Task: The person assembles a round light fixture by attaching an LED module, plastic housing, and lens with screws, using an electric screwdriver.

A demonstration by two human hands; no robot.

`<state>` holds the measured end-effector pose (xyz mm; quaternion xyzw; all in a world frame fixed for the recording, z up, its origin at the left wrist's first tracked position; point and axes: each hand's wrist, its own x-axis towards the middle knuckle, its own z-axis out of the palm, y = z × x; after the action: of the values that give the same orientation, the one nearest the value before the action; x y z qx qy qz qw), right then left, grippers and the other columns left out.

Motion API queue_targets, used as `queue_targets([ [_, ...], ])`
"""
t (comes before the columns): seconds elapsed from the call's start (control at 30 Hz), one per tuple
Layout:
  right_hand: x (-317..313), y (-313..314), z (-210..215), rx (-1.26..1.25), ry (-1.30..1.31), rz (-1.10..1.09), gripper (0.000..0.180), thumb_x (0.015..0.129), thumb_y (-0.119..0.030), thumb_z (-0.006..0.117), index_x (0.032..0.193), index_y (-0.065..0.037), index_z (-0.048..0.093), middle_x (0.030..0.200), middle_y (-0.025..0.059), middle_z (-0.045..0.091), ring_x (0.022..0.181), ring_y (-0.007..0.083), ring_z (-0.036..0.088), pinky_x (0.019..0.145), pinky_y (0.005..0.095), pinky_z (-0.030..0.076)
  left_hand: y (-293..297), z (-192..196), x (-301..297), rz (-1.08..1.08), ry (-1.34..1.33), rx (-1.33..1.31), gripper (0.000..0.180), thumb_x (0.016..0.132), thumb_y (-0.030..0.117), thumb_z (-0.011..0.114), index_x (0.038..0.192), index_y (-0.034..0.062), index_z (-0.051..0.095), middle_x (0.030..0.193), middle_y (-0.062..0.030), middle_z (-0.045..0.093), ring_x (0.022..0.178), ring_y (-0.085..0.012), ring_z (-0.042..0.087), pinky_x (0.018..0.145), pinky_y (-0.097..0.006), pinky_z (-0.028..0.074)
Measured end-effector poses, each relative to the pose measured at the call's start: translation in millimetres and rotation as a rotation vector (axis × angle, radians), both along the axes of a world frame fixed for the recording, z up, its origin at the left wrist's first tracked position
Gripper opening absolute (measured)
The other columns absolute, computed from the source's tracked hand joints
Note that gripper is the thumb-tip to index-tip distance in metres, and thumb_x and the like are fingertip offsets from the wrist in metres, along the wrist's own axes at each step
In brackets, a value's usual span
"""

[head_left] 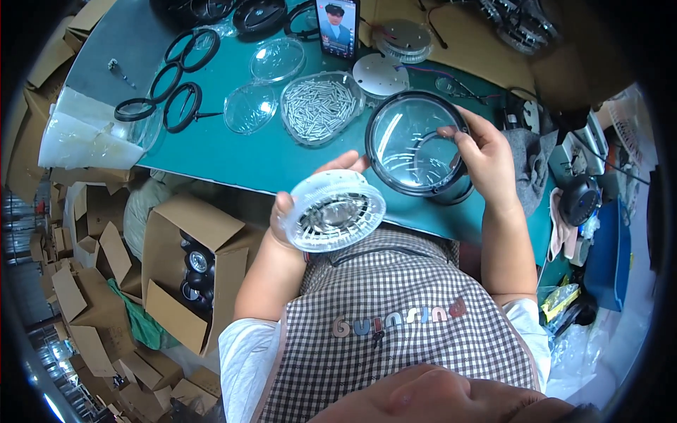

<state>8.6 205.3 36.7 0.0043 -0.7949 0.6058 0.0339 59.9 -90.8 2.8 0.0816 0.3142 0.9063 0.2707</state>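
Observation:
My left hand [280, 224] is closed around a round lamp insert [333, 217], white at the rim with a ribbed clear face and a shiny centre. It is held tilted above my lap at the table's front edge. My right hand [488, 156] grips the right side of a black ring with a clear round cover [412, 144], thumb on the rim. Through the clear cover another black ring shows on the table beneath. The two held parts are close together but apart. Beyond them stands a clear tub [321, 109] full of small silver screws or pins.
Clear lens discs [250, 108] and black rings [183, 106] lie at the left of the green table [204, 151]. A phone [338, 28] stands at the back beside white round plates [381, 75] with wires. A cardboard box [194, 268] holding black lamps sits at lower left.

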Motion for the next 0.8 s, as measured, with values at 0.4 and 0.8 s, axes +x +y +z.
queue_targets([
  [0.4, 13, -15, -16, -0.331, -0.208, 0.185, 0.062, 0.093, -0.022, 0.068, 0.146, 0.000, 0.044, 0.118, 0.0116, 0.070, 0.077, 0.0101, 0.064, 0.062, 0.0238, 0.050, 9, -4, -3, 0.007, -0.104, 0.076, 0.135, 0.067, 0.078, 0.073, 0.153, -0.0107, 0.018, 0.156, -0.0283, 0.028, 0.132, -0.0337, 0.046, 0.106, -0.045, 0.043],
  [0.8, 25, -28, -24, -0.577, -0.330, 0.034, 0.054, 0.093, -0.002, 0.048, 0.145, 0.003, 0.034, 0.122, 0.0250, 0.065, 0.099, 0.0263, 0.071, 0.082, 0.0342, 0.057, 17, 10, -8, 0.246, 0.061, -0.112, 0.127, 0.072, 0.085, 0.061, 0.153, -0.0061, 0.026, 0.147, -0.0185, 0.046, 0.131, -0.0292, 0.052, 0.111, -0.042, 0.043],
])
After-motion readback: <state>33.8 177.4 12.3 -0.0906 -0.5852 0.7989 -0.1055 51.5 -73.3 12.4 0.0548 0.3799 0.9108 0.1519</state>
